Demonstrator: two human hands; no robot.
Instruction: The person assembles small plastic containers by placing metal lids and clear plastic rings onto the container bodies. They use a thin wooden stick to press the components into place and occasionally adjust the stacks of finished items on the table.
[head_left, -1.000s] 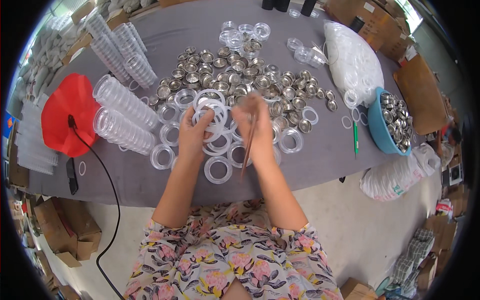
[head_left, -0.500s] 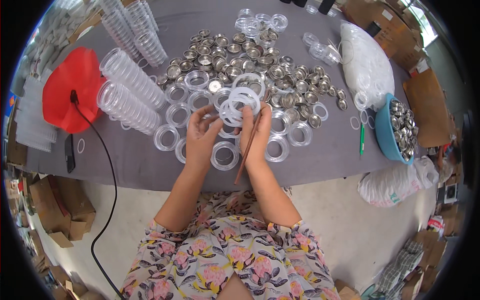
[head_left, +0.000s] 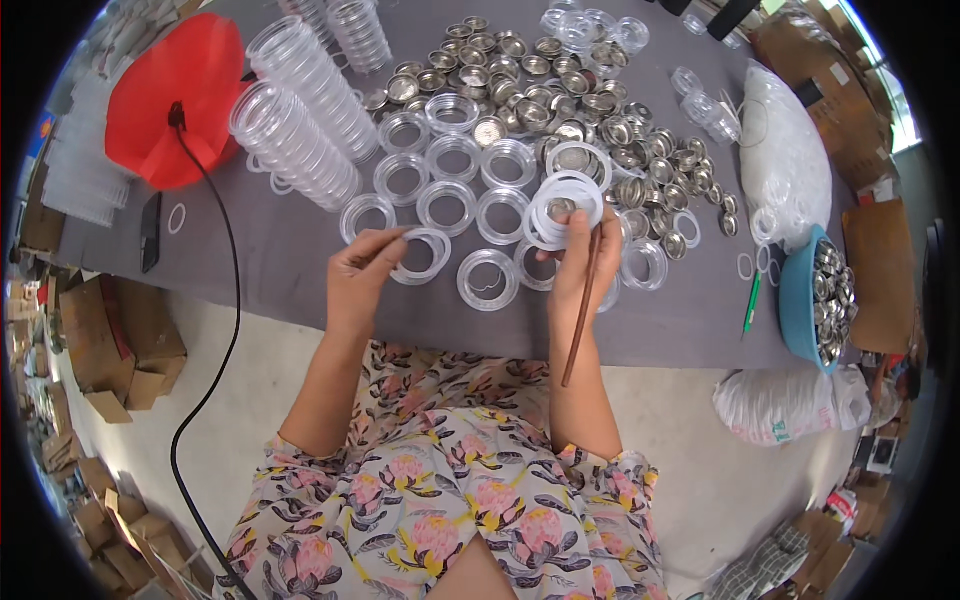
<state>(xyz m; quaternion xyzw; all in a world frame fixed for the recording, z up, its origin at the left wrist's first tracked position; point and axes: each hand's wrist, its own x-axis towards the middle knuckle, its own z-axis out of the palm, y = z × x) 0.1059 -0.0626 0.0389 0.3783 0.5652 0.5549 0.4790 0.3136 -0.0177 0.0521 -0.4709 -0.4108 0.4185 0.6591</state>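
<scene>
My left hand pinches a thin white ring between thumb and fingers, low over a clear plastic round case at the left of the group. My right hand is closed on several overlapping flat white rings, and a slim brown stick also lies in that grip, pointing down toward my wrist. Between and beyond my hands, several clear round cases lie spread on the grey table. Behind them is a heap of small silvery metal cups.
Tall stacks of clear cases stand at left, near a red plastic piece with a black cable. A blue bowl of metal cups, a green pen and a bulging clear bag are at right.
My hands have moved apart, the left one carrying a single white ring to the left over a clear case. My right hand keeps the other rings and the stick. The whole view has shifted.
</scene>
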